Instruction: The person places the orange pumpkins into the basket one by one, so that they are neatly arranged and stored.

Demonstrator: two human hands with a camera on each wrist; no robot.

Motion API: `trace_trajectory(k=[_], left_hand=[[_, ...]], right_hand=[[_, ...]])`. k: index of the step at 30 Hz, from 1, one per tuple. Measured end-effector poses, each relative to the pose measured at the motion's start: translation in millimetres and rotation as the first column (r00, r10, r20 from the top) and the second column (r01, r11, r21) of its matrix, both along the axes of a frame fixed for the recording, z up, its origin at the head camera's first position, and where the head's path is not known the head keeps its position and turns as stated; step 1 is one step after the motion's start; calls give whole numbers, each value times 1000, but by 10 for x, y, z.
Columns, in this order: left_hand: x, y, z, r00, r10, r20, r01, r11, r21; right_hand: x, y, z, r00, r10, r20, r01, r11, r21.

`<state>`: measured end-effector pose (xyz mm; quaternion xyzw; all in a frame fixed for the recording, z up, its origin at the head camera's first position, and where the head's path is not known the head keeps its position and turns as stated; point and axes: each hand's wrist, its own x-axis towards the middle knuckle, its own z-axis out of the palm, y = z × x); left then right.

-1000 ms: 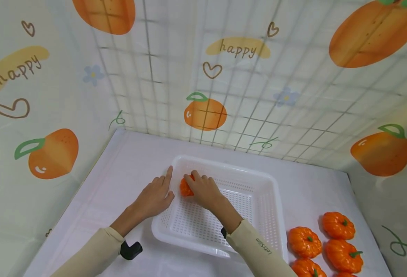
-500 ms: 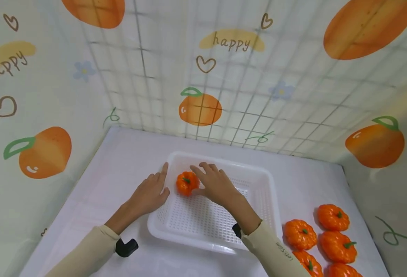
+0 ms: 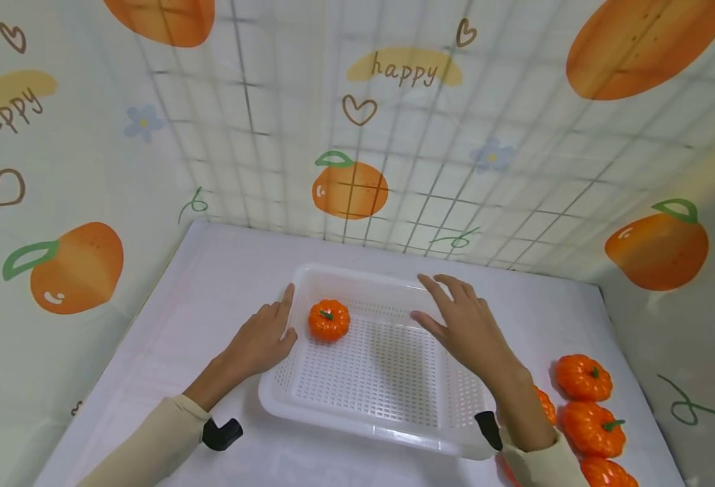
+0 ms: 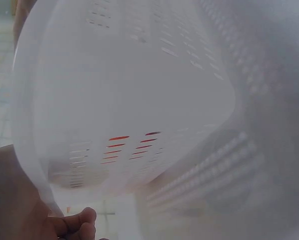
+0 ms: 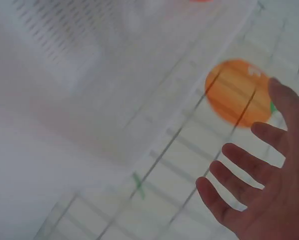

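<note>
Left hand (image 3: pixel 261 343): fingers extended against plastic basket (image 3: pixel 357 385)
Right hand (image 3: pixel 468 328): fingers spread over basket
Miniature pumpkin (image 3: pixel 331 327): inside, left

pumpkins (image 3: pixel 592 430), lower right: gleaming orange, green-stemmed | basket (image 3: pixel 363 379), centre: showing perforated white | tabletop (image 3: pixel 229 270): showing lilac-tinged white | backdrop (image 3: pixel 394 142), top: bearing orange-fruit, brown-heart pattern

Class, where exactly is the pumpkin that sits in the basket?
In the head view, the pumpkin sits toward the far left corner of the basket, just right of the left hand.
</note>
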<state>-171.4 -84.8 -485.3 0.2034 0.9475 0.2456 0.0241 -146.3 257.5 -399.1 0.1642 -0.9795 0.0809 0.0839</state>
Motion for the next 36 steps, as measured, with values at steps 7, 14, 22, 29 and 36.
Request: trace_trajectory(k=[7,14,22,29,36], left_hand=[[5,18,-6,1000,9,9,-9,1000,-11],[10,6,2,1000,-6,3,6,1000,-1],[24,24,13,1000,-2,23,2,1000,-14],[40,23,9,999,17,40,-17,1000,-5],[27,32,-14,999,12,38,-12,1000,-5]], right_hand=[[361,622,115,986,-167,19,167,986,-12],[544,1048,58,958,-280,66,280,960,20],[597,1418,9,919,-381,106,379,925,41],[541,1704,-41,893,-425,147,421,905,55],[513,1974,-152,839,-493,231,490,869,76]])
